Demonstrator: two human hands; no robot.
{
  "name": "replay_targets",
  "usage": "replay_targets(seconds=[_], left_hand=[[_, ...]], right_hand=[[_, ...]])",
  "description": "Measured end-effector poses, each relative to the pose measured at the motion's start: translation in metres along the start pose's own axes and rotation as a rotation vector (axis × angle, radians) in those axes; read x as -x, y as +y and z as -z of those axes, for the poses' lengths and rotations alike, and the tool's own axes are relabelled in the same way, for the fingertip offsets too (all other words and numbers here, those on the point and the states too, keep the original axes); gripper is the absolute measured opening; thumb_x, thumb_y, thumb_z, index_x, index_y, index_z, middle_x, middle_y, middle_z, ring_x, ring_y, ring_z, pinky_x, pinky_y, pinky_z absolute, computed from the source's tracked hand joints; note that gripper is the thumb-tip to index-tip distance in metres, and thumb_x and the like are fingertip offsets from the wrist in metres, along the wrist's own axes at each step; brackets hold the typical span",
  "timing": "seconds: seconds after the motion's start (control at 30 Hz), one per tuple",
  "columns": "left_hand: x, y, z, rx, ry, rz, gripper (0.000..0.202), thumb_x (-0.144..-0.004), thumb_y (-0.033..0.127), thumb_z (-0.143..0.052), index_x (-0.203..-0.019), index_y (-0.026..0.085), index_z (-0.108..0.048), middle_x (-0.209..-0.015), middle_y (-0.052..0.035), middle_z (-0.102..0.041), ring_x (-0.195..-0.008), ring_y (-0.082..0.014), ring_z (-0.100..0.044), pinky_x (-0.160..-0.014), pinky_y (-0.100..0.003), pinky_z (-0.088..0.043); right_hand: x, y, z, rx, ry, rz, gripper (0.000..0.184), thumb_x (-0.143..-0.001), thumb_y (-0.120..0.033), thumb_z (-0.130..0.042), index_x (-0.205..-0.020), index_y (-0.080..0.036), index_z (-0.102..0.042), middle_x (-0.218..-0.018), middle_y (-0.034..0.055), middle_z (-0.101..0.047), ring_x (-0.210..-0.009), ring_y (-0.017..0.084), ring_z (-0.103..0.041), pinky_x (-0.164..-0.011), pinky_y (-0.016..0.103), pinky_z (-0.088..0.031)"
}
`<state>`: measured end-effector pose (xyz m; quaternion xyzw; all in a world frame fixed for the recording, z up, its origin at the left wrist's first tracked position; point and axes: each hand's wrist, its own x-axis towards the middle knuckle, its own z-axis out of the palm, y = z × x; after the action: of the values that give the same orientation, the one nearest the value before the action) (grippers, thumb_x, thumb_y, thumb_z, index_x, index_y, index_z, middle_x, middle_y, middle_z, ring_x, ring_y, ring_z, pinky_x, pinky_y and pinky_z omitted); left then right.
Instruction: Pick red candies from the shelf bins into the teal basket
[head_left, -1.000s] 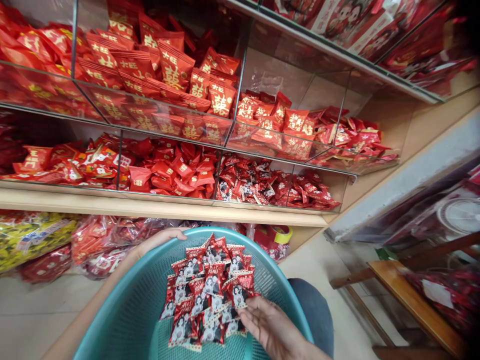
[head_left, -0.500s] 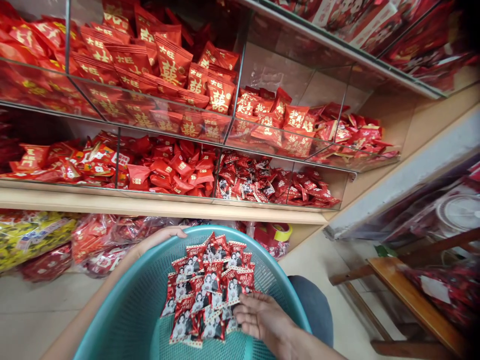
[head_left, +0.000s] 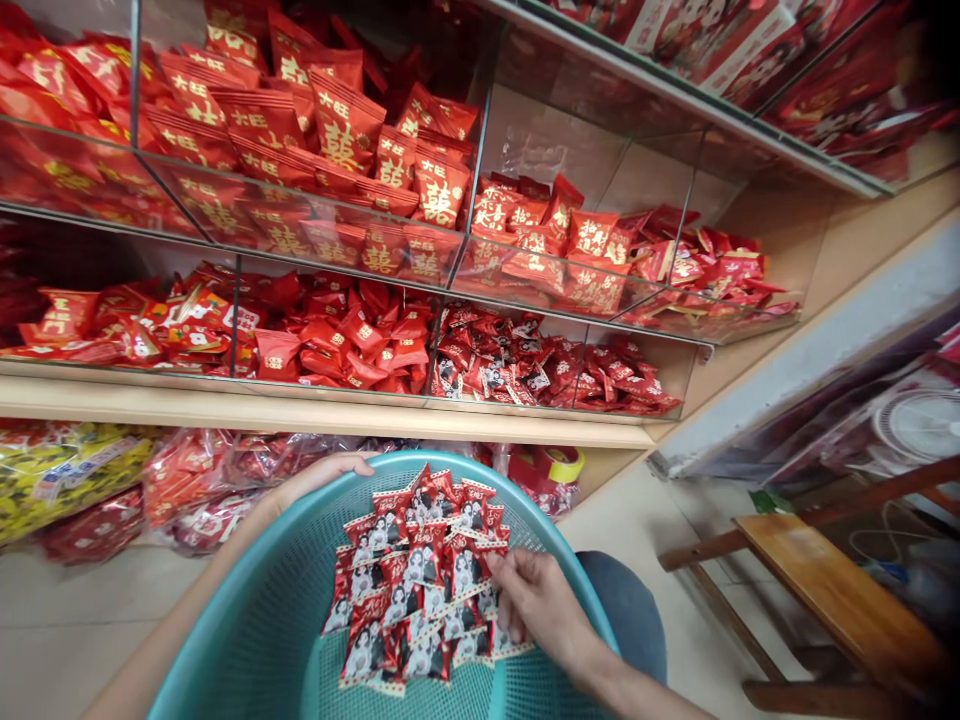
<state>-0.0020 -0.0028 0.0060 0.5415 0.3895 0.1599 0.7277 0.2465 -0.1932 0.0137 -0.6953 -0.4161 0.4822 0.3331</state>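
A teal plastic basket [head_left: 247, 590] with perforated walls sits low in front of me. In it lies a heap of small red candy packets [head_left: 424, 560] printed with a black-and-white couple. My left hand [head_left: 330, 470] grips the basket's far rim on the left, its fingers partly hidden over the edge. At the heap's right side, inside the basket, my right hand [head_left: 536, 600] is closed, thumb and forefinger pinching the edge of a packet. Its other fingers curl beneath, close to the lower packets.
Glass-divided shelves [head_left: 337, 400] of red packets stand ahead. Plastic bags of sweets [head_left: 187, 480] and a yellow tape roll [head_left: 564, 465] lie below them. A wooden stool [head_left: 832, 590] stands at right, and my knee [head_left: 626, 610] is beside the basket.
My right hand has gone from loosely open to a pinch, moving slightly up at the heap's right side. More packets show there. The red bundle over the stool is out of sight.
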Motion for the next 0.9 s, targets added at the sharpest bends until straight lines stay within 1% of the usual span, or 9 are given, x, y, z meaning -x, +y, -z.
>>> replay_targets(seconds=[0.07, 0.13, 0.23, 0.33, 0.43, 0.6, 0.7, 0.8, 0.9], left_hand=[[-0.001, -0.003, 0.003, 0.003, -0.005, -0.004, 0.045, -0.068, 0.027, -0.055, -0.112, 0.018, -0.059, -0.102, -0.0006, -0.068, -0.099, -0.0227, -0.056, -0.092, -0.029, -0.038], [-0.001, -0.004, 0.004, 0.016, -0.018, 0.006, 0.045, -0.07, 0.029, -0.056, -0.114, 0.018, -0.058, -0.099, -0.0015, -0.068, -0.098, -0.0225, -0.056, -0.09, -0.029, -0.039], [0.002, -0.001, 0.003, 0.061, -0.041, 0.039, 0.052, -0.07, 0.028, -0.054, -0.121, 0.019, -0.053, -0.101, -0.0025, -0.068, -0.093, -0.023, -0.058, -0.084, -0.03, -0.042], [0.003, 0.001, 0.001, 0.087, -0.041, 0.045, 0.058, -0.068, 0.025, -0.053, -0.126, 0.018, -0.05, -0.101, -0.0017, -0.068, -0.093, -0.0231, -0.059, -0.08, -0.028, -0.043], [0.001, -0.003, 0.003, 0.099, -0.064, 0.024, 0.061, -0.069, 0.027, -0.054, -0.129, 0.018, -0.047, -0.101, -0.0001, -0.068, -0.092, -0.0225, -0.06, -0.082, -0.028, -0.043], [-0.001, -0.006, 0.006, 0.092, -0.072, 0.015, 0.061, -0.071, 0.028, -0.055, -0.131, 0.019, -0.045, -0.102, 0.0, -0.068, -0.092, -0.0219, -0.061, -0.079, -0.026, -0.044], [-0.002, -0.003, 0.005, 0.071, -0.059, 0.04, 0.063, -0.067, 0.029, -0.056, -0.129, 0.019, -0.048, -0.1, 0.0001, -0.068, -0.094, -0.0225, -0.061, -0.083, -0.027, -0.043], [-0.005, -0.002, 0.006, 0.047, -0.055, 0.046, 0.064, -0.063, 0.031, -0.058, -0.126, 0.022, -0.051, -0.1, 0.0006, -0.069, -0.097, -0.0237, -0.06, -0.084, -0.027, -0.043], [-0.008, -0.005, 0.008, 0.039, -0.058, 0.046, 0.063, -0.062, 0.032, -0.058, -0.124, 0.024, -0.053, -0.098, 0.001, -0.069, -0.097, -0.0243, -0.06, -0.082, -0.028, -0.044]], right_hand=[[-0.008, -0.008, 0.007, 0.195, 0.096, 0.346, 0.034, -0.084, -0.048, -0.047, -0.071, -0.019, -0.058, -0.063, 0.0031, -0.064, -0.057, 0.015, -0.058, -0.055, 0.026, -0.045], [-0.016, -0.014, 0.011, 0.357, 0.141, 0.592, 0.023, -0.087, -0.037, -0.048, -0.094, -0.022, -0.063, -0.097, 0.0057, -0.066, -0.091, 0.02, -0.059, -0.084, 0.033, -0.044], [-0.026, -0.014, 0.011, 0.526, 0.105, 0.704, 0.037, -0.086, -0.034, -0.05, -0.123, -0.028, -0.052, -0.127, 0.005, -0.054, -0.116, 0.025, -0.046, -0.101, 0.042, -0.031], [-0.033, -0.009, 0.008, 0.646, 0.071, 0.704, 0.044, -0.086, -0.038, -0.051, -0.129, -0.029, -0.046, -0.131, 0.0053, -0.05, -0.119, 0.026, -0.044, -0.101, 0.045, -0.031], [-0.038, -0.016, 0.011, 0.725, 0.134, 0.752, 0.04, -0.088, -0.039, -0.046, -0.127, -0.027, -0.047, -0.131, 0.0065, -0.048, -0.117, 0.025, -0.044, -0.099, 0.043, -0.033], [-0.063, -0.063, 0.04, 0.786, 0.381, 0.942, 0.032, -0.091, -0.031, -0.04, -0.119, -0.02, -0.05, -0.118, 0.0118, -0.054, -0.109, 0.025, -0.047, -0.092, 0.042, -0.037], [-0.086, -0.093, 0.06, 0.771, 0.539, 0.993, 0.029, -0.091, -0.027, -0.038, -0.115, -0.019, -0.052, -0.113, 0.0121, -0.055, -0.106, 0.025, -0.048, -0.09, 0.04, -0.038], [-0.11, -0.121, 0.069, 0.807, 0.584, 1.019, 0.029, -0.09, -0.025, -0.036, -0.113, -0.019, -0.052, -0.112, 0.0117, -0.055, -0.105, 0.024, -0.049, -0.089, 0.038, -0.038], [-0.133, -0.15, 0.064, 0.864, 0.56, 1.025, 0.031, -0.091, -0.028, -0.036, -0.116, -0.019, -0.051, -0.118, 0.0118, -0.053, -0.106, 0.025, -0.047, -0.089, 0.038, -0.038]])
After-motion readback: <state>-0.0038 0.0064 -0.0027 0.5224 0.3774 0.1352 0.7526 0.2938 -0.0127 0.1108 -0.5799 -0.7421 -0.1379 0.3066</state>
